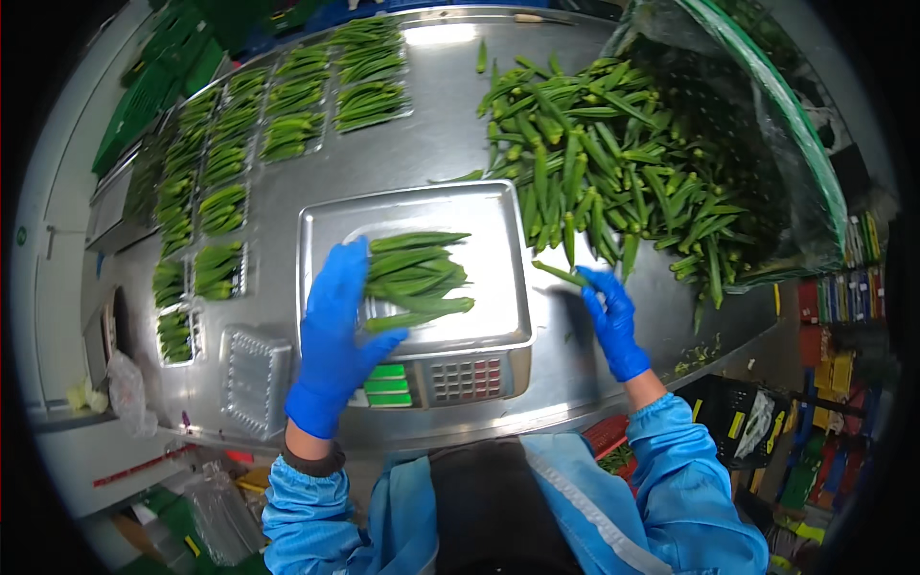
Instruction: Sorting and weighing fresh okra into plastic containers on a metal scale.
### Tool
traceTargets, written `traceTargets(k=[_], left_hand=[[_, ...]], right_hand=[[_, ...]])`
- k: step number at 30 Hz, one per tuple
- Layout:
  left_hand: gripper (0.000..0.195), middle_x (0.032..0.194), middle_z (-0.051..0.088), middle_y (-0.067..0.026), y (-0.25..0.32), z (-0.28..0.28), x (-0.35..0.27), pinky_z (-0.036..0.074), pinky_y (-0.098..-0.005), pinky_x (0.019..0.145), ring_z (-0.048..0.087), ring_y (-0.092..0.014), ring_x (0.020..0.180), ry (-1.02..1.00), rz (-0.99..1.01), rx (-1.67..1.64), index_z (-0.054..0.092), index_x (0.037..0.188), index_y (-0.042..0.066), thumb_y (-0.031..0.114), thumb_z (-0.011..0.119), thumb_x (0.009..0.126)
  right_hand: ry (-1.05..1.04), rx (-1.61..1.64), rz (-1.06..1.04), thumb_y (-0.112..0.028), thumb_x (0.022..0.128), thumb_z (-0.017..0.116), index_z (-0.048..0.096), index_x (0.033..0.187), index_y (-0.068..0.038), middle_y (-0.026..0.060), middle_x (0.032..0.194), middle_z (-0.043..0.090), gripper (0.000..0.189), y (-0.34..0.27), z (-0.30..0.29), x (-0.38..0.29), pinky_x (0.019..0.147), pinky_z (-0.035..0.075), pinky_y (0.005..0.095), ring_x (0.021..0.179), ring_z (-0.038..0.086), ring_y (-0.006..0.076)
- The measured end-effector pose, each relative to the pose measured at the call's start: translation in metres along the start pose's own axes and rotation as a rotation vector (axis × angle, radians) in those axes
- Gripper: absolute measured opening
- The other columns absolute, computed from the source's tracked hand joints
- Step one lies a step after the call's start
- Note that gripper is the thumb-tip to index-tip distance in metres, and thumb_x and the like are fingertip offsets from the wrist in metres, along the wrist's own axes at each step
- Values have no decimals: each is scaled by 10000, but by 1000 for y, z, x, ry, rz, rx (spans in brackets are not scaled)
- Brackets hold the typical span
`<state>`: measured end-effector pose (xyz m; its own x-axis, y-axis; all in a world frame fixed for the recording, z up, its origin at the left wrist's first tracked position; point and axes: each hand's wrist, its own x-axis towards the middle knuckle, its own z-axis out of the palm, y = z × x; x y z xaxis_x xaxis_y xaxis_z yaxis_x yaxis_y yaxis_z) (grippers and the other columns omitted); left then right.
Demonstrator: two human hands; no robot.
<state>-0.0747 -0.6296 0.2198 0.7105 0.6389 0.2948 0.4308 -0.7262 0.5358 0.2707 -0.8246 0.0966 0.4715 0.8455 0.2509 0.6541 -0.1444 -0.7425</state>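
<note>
Several green okra pods (pixel 420 277) lie side by side on the metal pan (pixel 496 215) of an electronic weighing scale. Against their left ends rests my left hand (pixel 334 323) in a blue glove, with thumb and fingers spread and its palm side partly hidden. My right hand (pixel 611 316), gloved in blue too, is to the right of the pan and pinches a single okra pod (pixel 559 273) between thumb and fingers. Beyond that hand spreads a large heap of loose okra (pixel 575 158). The scale's keypad (pixel 466 379) and green displays (pixel 388 386) face me.
Rows of okra-filled clear plastic trays (pixel 291 100) stand at the table's left and back. A clear plastic tray (pixel 255 381) sits left of the scale. A plastic-lined green crate (pixel 805 158) lies tipped at right, okra spilling from it. A knife handle (pixel 532 19) shows at the back edge.
</note>
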Motion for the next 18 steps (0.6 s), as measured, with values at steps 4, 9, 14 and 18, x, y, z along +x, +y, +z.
traceTargets(k=[4, 9, 14, 18], left_hand=[[974, 1512, 360, -191, 41, 41, 46, 221, -529, 1149, 294, -385, 1427, -213, -10, 153, 267, 1534, 99, 404, 761, 752], [1021, 1536, 310, -202, 24, 73, 47, 176, -600, 1137, 249, -406, 1438, -237, -143, 403, 220, 1550, 114, 534, 711, 760], [1022, 1539, 304, -206, 14, 80, 42, 167, -609, 1136, 255, -411, 1433, -190, -144, 409, 214, 1550, 97, 540, 703, 769], [996, 1525, 322, -216, 22, 73, 46, 185, -572, 1149, 278, -407, 1423, -167, -149, 302, 238, 1537, 69, 477, 730, 773]], right_hand=[[-259, -260, -10, -168, 882, 676, 673, 1175, -138, 107, 1003, 660, 295, 25, -4, -25, 828, 513, 369, 931, 642, 286], [66, -29, 251, -162, 892, 672, 617, 1244, -114, 96, 1032, 651, 360, 22, 22, 20, 802, 518, 344, 902, 657, 263], [106, -174, 337, -193, 844, 719, 584, 1286, -115, 98, 1104, 667, 469, 43, 45, 51, 844, 522, 356, 975, 670, 259], [-59, -222, 362, -221, 814, 729, 610, 1268, -145, 111, 1091, 680, 476, 43, 25, 52, 835, 522, 371, 957, 669, 292]])
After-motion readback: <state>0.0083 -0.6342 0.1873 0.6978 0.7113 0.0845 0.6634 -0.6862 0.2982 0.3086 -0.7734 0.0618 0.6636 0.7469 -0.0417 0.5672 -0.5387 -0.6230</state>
